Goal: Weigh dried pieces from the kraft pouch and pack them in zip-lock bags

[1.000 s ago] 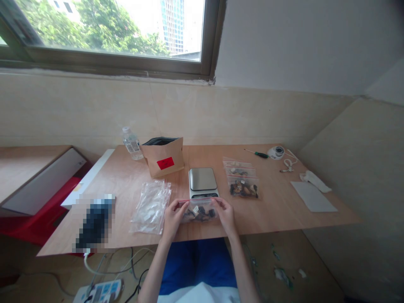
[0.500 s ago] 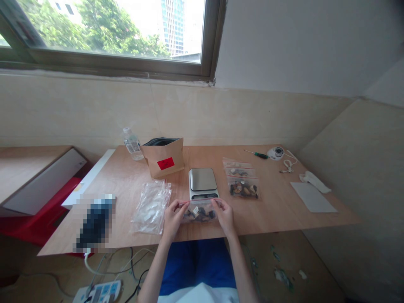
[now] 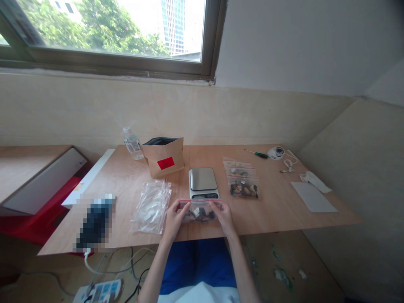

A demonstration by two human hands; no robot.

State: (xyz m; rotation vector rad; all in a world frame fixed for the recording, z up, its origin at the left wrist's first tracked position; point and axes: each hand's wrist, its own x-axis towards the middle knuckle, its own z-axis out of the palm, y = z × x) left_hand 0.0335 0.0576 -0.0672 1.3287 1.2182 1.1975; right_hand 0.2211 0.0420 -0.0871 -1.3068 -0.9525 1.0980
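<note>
A clear zip bag (image 3: 199, 213) with a red-edged top lies at the table's front, small dark cables or parts inside it. My left hand (image 3: 174, 215) pinches the top edge at its left end. At the right end, my right hand (image 3: 223, 212) grips the same edge between thumb and fingers. Just beyond the bag stands a digital scale (image 3: 203, 180) with a bare metal plate. Left of my hands lies a stack of flat clear zip bags (image 3: 150, 207). Filled zip bags (image 3: 243, 188) overlap one another to the right of the scale.
A brown paper pouch (image 3: 166, 162) with a red label stands open behind, next to a water bottle (image 3: 133, 144). Far right are a screwdriver (image 3: 260, 155), a white dome camera (image 3: 276, 153) and a white sheet (image 3: 313, 197). A blurred phone-like object (image 3: 95, 223) lies left.
My right thumb has shifted slightly left along the bag's top edge. The bag and everything else stay in place.
</note>
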